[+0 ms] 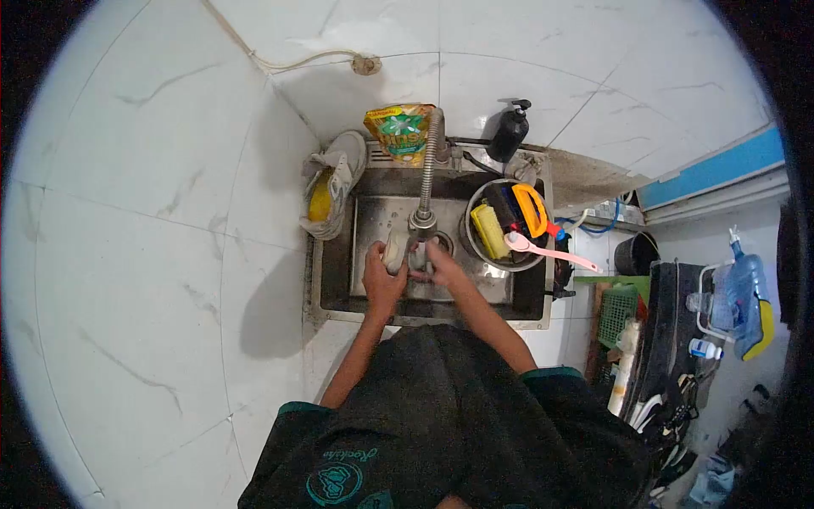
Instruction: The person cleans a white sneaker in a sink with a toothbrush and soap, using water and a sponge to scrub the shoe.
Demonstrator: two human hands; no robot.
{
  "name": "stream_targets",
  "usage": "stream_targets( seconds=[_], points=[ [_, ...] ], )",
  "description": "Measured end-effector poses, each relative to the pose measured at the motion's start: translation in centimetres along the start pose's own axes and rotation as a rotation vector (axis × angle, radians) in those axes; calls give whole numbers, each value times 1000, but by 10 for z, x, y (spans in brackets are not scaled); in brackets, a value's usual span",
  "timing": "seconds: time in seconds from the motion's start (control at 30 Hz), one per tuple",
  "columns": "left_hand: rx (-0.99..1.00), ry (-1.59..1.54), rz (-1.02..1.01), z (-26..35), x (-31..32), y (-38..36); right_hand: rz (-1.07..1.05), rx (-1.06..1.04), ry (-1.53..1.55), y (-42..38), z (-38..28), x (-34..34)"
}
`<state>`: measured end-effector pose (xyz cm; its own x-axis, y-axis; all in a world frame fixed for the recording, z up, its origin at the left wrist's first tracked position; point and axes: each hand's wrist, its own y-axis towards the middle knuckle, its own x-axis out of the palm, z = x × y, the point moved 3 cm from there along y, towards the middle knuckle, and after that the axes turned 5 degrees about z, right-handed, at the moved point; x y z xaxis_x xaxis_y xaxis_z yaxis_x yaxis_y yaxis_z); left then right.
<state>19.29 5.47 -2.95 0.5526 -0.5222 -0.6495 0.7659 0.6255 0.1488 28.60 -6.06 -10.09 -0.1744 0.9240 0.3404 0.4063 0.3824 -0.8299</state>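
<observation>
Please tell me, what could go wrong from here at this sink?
The pink brush juts past the bowl's rim, so a bump might tip it out. The shoe at the sink's left edge could slide in. The pale item in the left hand, near the faucet, might slip if wet.

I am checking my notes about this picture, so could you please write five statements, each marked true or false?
1. The left hand grips a pale object over the sink. True.
2. A shoe sits at the sink's right edge. False: the shoe sits at its left edge.
3. The pink brush extends past the bowl's rim. True.
4. The pump bottle is white. False: the pump bottle is black.
5. A gold-and-green pouch stands beside the tap. True.
</observation>
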Motion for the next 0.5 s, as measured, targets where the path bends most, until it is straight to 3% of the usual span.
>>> stream_targets(
  seconds=[0.1,0.2,0.27,0.33,0.4,0.5],
  points=[
    [-2,42,21,9,1,-3,295,-216,-202,30,22,8],
    [81,69,56,9,1,-7,630,-645,-659,126,76,-13],
    [27,62,2,11,2,-9,529,-539,-692,87,54,-6],
    [5,58,-16,10,5,-10,411,-358,-512,49,28,-1],
    [13,65,1,1,8,-10,258,-100,-121,24,11,-4],
    [12,-21,-73,18,-6,-4,-129,165,369,-35,-23,-21]
  ],
)
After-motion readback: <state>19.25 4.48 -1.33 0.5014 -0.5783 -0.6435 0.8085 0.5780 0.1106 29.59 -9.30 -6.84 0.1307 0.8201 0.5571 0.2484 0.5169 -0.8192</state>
